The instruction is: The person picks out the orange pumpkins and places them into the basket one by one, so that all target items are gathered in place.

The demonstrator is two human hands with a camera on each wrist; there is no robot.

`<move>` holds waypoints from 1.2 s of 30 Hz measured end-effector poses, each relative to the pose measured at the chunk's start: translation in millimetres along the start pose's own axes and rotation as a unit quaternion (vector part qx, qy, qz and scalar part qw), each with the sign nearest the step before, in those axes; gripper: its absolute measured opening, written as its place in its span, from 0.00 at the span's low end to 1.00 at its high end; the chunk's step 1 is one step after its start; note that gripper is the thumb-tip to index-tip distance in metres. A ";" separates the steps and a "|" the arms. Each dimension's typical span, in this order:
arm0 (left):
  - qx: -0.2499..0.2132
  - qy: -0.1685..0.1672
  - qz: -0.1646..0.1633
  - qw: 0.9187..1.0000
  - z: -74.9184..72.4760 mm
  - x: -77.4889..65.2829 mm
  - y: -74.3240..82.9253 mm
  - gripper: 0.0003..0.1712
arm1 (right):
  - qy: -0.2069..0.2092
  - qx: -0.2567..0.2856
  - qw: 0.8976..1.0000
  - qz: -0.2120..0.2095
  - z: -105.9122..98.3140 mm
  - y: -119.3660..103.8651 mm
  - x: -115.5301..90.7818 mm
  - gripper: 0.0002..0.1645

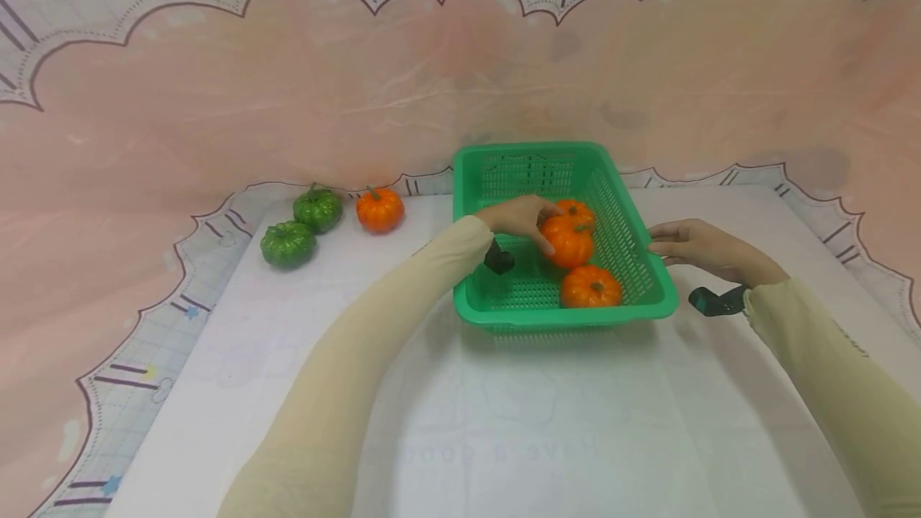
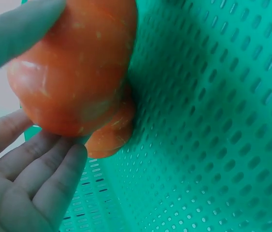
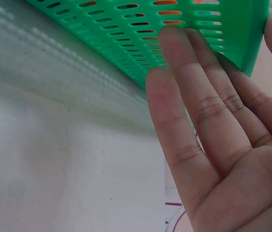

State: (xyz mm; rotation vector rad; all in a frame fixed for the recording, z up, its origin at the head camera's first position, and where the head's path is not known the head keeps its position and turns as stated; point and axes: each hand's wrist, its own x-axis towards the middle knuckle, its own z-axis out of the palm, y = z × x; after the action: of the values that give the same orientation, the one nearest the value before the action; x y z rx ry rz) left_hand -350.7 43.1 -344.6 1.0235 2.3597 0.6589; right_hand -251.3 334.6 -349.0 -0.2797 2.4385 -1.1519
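My left hand (image 1: 520, 218) reaches into a green plastic basket (image 1: 471, 314) and holds a small orange pumpkin (image 1: 568, 243) between thumb and fingers. In the left wrist view the thumb lies over that pumpkin (image 2: 78, 72), with the fingertips under it. Another orange pumpkin (image 1: 578, 213) sits just behind it, and a third pumpkin (image 1: 592, 288) is at the basket's near right corner. Outside the basket, my right hand (image 1: 708, 250) is at its right wall. The right wrist view has nearly straight fingers (image 3: 208, 106) against the slotted side and the thumb near the rim.
On the white table (image 1: 288, 390), left of the basket, stand an orange pumpkin (image 1: 380, 209) and two green ones, a rear green pumpkin (image 1: 317, 209) and a front green pumpkin (image 1: 288, 245). A pink patterned cloth (image 1: 324, 86) hangs behind the table.
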 end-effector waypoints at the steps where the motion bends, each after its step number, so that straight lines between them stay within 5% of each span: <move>1: 0.003 0.001 0.001 1.000 0.1 0.1 -0.2 0.42 | 0.000 0.000 1.000 0.001 0.0 0.1 0.1 0.35; 36: 0.071 0.015 0.012 0.997 11.7 14.5 2.2 0.42 | 0.003 0.002 1.000 -0.005 0.1 -1.2 -0.9 0.34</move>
State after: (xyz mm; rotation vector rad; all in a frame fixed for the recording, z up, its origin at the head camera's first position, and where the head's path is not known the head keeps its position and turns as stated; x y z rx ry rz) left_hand -351.3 58.2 -355.6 1.1101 2.4538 0.5242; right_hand -250.5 334.1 -347.9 -0.2871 2.4437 -1.1624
